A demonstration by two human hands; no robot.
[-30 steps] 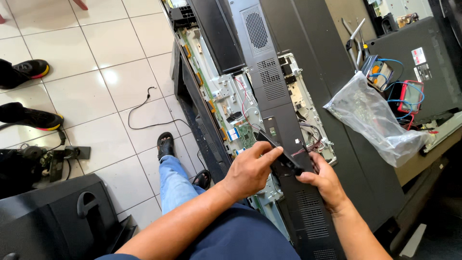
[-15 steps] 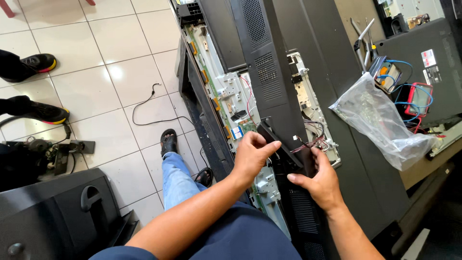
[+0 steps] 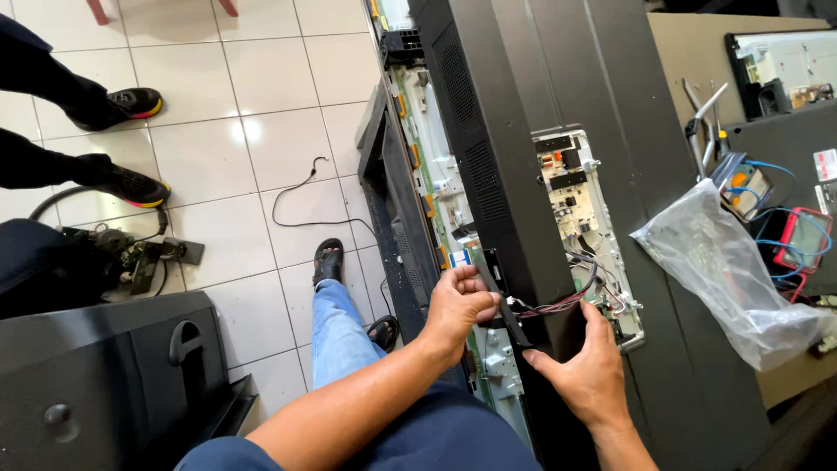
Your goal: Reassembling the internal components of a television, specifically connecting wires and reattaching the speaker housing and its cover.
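Observation:
A long black plastic back cover [image 3: 488, 148] of a flat television runs up the middle of the view, raised over the open chassis. My left hand [image 3: 458, 307] is closed on the cover's lower left edge. My right hand [image 3: 588, 371] presses against the cover's lower right side, fingers wrapped on it. A bundle of red and black wires [image 3: 558, 303] runs out from under the cover between my hands to a green circuit board [image 3: 584, 218]. The television frame [image 3: 397, 201] with its inner boards lies below.
A clear plastic bag [image 3: 728, 270] lies on the bench at right, beside a red multimeter [image 3: 798, 240] and blue leads. Another person's legs and shoes [image 3: 122, 179] stand on the white tiled floor. A black cable [image 3: 301, 196] trails there. A black housing [image 3: 113, 384] sits lower left.
The black cover has been swung up and over the boards, hiding more of them. My left hand moved down its left edge and my right hand shifted lower on the right side.

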